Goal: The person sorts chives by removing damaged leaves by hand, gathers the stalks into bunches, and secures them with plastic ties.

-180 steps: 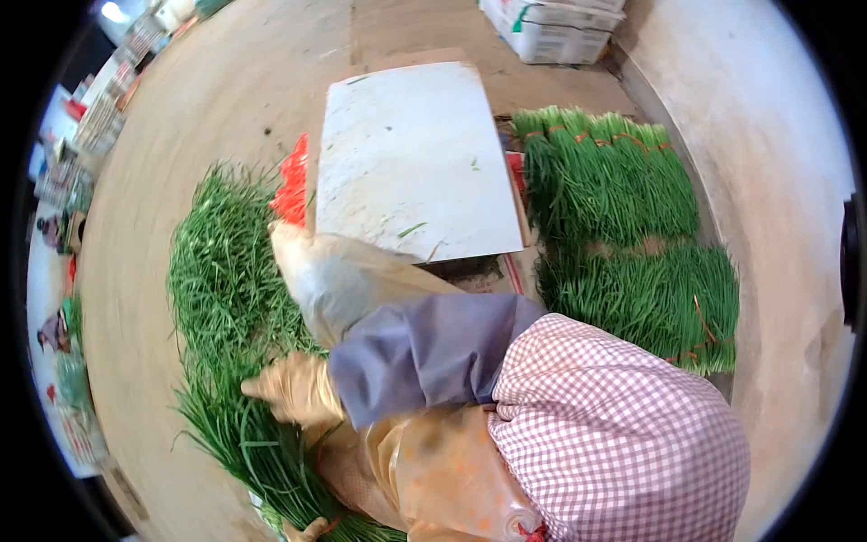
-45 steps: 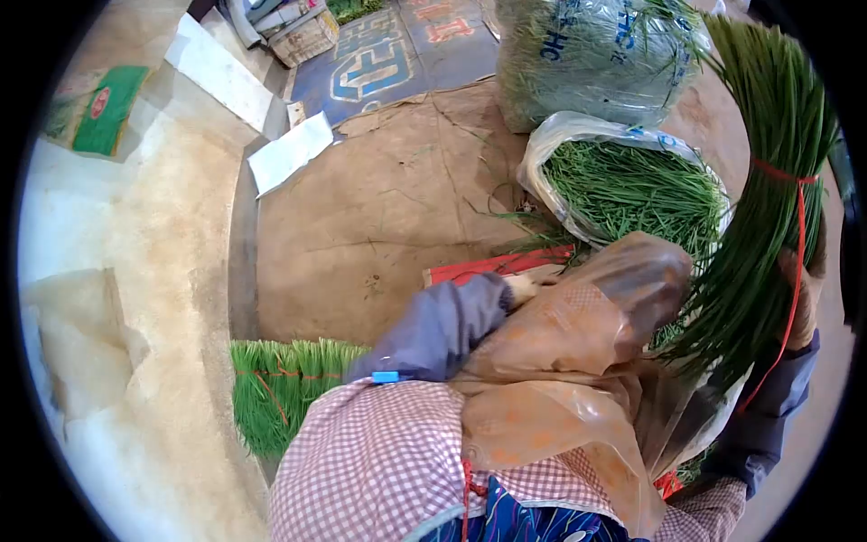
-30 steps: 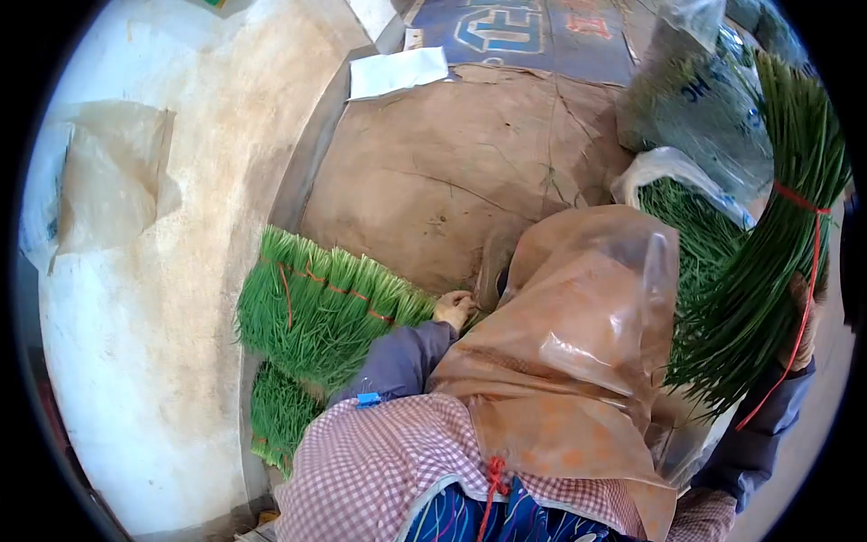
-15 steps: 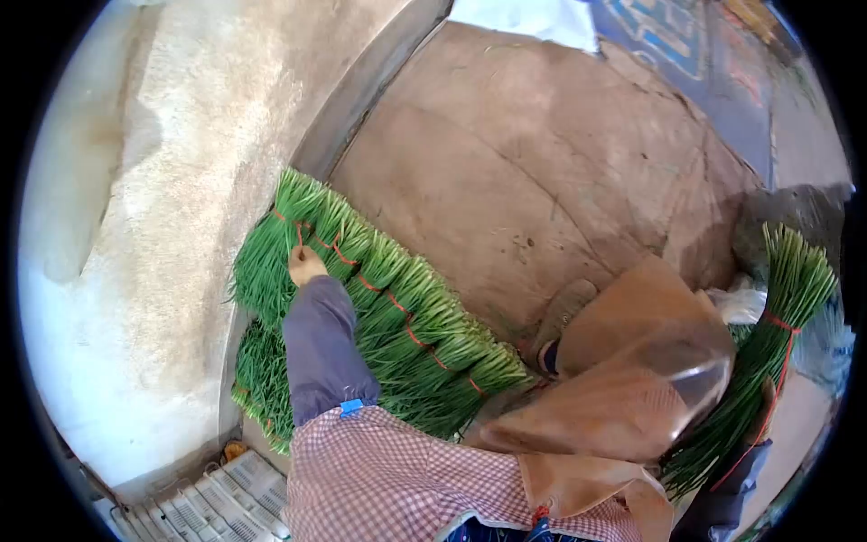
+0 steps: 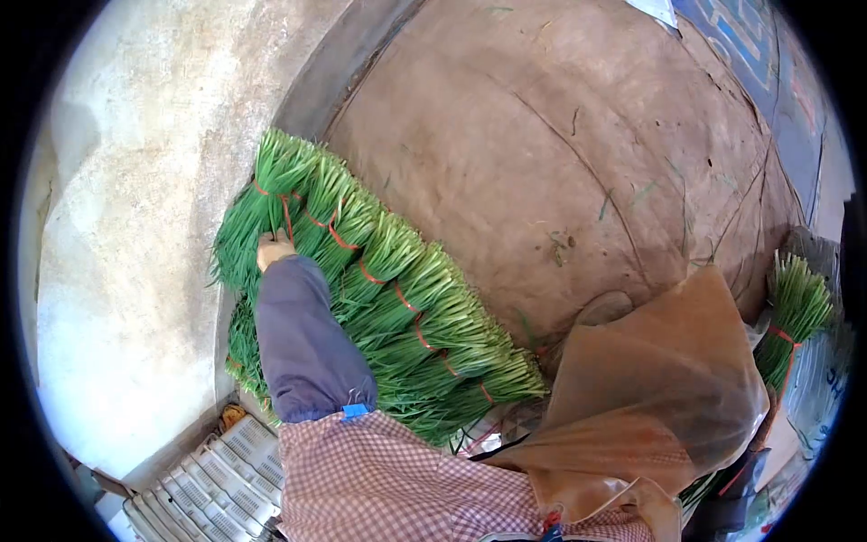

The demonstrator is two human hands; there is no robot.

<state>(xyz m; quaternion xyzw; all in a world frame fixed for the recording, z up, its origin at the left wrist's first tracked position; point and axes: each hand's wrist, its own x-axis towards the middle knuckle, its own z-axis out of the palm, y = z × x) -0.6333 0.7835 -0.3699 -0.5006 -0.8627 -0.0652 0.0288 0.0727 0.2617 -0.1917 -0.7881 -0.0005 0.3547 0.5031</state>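
Observation:
My left hand (image 5: 274, 250) is closed at the top end of a row of tied green chive bundles (image 5: 397, 262), gripping the leaves of the end bundle (image 5: 244, 221) just below its red tie. The bundles lie side by side, pale cut ends toward the floor's open side and dark leaves toward the wall. At the right, another chive bundle (image 5: 795, 312), tied with a red band, stands tilted with its cut ends up. My right hand (image 5: 769, 411) is around that bundle's leaves, mostly hidden behind the brown apron; its dark sleeve (image 5: 736, 492) shows below.
A pale wall (image 5: 135, 271) rises at the left, behind the row. Brown sheeting (image 5: 524, 154) covers the ground, with scattered leaf bits on it. White slatted crates (image 5: 217, 479) stand at the lower left. The brown apron (image 5: 659, 370) spreads over my knees.
The view has shifted. The right-hand bundle has gone lower and further behind the apron, and my knee covers more of it. My left hand stays at the end bundle.

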